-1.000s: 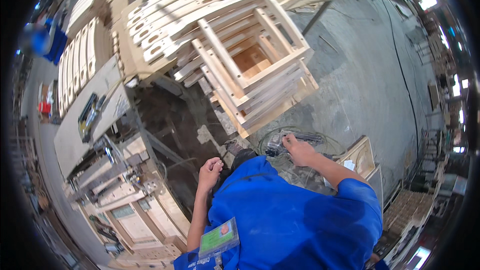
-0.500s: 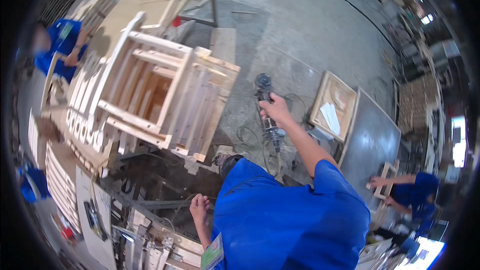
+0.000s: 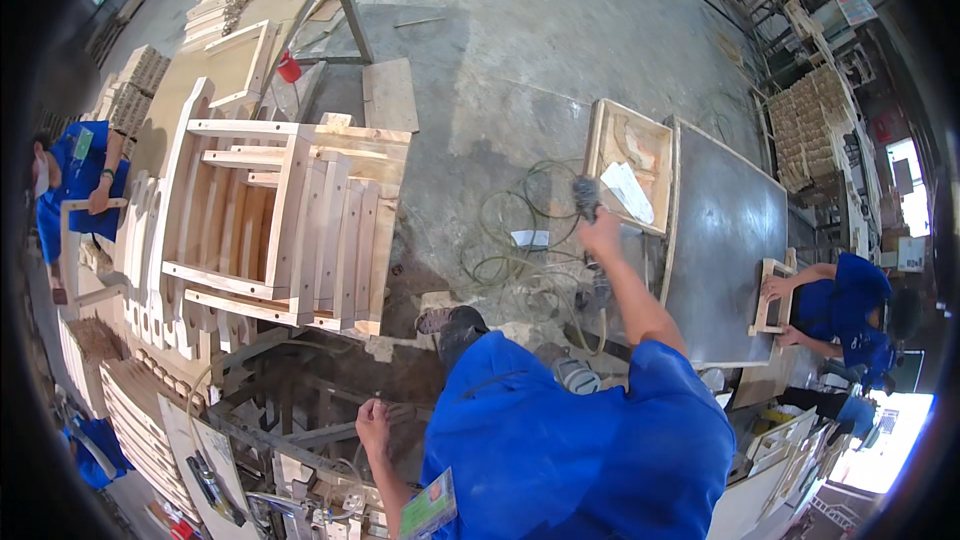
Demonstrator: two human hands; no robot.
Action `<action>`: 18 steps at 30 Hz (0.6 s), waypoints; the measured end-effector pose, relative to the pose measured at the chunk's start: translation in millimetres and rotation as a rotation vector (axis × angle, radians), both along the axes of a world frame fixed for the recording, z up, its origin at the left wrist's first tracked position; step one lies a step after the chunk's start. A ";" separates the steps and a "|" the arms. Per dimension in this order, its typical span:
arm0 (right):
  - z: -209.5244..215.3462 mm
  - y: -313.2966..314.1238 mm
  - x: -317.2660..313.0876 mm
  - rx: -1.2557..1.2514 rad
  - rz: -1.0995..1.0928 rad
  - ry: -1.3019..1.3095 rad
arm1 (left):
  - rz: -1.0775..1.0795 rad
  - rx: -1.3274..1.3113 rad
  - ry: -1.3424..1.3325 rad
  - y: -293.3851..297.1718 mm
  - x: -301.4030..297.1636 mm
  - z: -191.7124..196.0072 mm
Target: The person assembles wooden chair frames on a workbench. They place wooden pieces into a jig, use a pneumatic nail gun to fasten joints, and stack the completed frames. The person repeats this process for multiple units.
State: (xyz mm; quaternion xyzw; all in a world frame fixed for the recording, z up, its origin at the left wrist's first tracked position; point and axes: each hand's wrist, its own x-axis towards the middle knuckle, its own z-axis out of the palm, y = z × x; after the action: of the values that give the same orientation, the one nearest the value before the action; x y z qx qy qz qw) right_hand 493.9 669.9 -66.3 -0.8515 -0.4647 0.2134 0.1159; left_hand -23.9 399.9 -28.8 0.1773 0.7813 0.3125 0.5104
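Right of centre in the frame, the right hand point(image 3: 603, 232) is raised on an outstretched arm and closed around a dark handheld power tool point(image 3: 585, 196), above the coiled hose point(image 3: 520, 235) lying on the concrete floor point(image 3: 520, 50). Low and left of centre, the left hand point(image 3: 373, 426) rests on a dark metal frame point(image 3: 300, 410), just below the stack of pale wooden chair frames point(image 3: 290, 225) filling the left middle. A shallow wooden tray point(image 3: 610, 135) holding a sheet of paper sits upper right beside a grey metal table point(image 3: 725, 230) (another person in blue holds a small wooden frame point(image 3: 770, 295) at its right edge).
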 end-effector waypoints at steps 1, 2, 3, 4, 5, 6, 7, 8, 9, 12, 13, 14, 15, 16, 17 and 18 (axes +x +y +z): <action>-1.1 15.8 13.8 0.011 0.000 -0.065 | -0.021 -0.013 0.023 -5.2 -3.4 2.6; -7.5 22.3 43.3 -0.006 0.033 -0.181 | -0.116 -0.020 0.109 -3.9 -6.9 4.3; -7.9 34.5 70.6 -0.014 0.079 -0.309 | -0.195 -0.022 0.185 -1.5 -9.6 -0.1; -12.2 48.9 80.9 -0.159 0.139 -0.259 | -0.222 -0.050 0.302 -9.6 -12.5 0.7; -14.7 47.9 89.9 -0.065 0.175 -0.222 | -0.312 -0.047 0.367 -13.3 -20.0 -0.1; -23.6 47.8 94.6 -0.169 0.379 -0.404 | -0.375 -0.070 0.435 -19.1 -27.5 2.3; -32.2 59.2 96.1 -0.110 0.260 -0.280 | -0.388 -0.120 0.482 -44.9 -24.2 5.5; -38.4 63.4 100.1 -0.060 0.339 -0.488 | -0.329 -0.102 0.483 -61.4 -15.8 -3.6; -48.5 60.8 97.8 -0.161 0.271 -0.464 | -0.298 -0.123 0.518 -83.8 -17.9 -0.5; -65.0 31.6 90.6 -0.108 0.311 -0.632 | -0.171 -0.294 0.504 -115.1 -19.1 11.7; -62.2 35.2 61.9 -0.331 0.157 -0.459 | -0.121 -0.274 0.543 -127.9 -14.4 16.0; -50.3 30.1 71.0 -0.417 0.145 -0.487 | -0.090 -0.335 0.489 -152.3 -1.4 12.7; -46.6 24.9 61.5 -0.447 0.227 -0.579 | -0.087 -0.364 0.474 -156.6 0.8 9.6; -40.1 11.7 52.5 -0.468 0.286 -0.673 | -0.024 -0.366 0.443 -160.9 3.2 9.4; -43.4 -2.0 37.9 -0.482 0.306 -0.699 | 0.016 -0.352 0.430 -159.1 -4.9 15.2; -38.8 -6.8 24.3 -0.501 0.354 -0.758 | 0.079 -0.356 0.385 -165.8 1.0 18.4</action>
State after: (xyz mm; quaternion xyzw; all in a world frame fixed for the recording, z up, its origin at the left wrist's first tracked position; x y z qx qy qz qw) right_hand 518.1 663.1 -105.0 -0.7789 -0.5462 0.0099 -0.3080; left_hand -22.8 234.0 -10.4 0.1104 0.9130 0.1501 0.3629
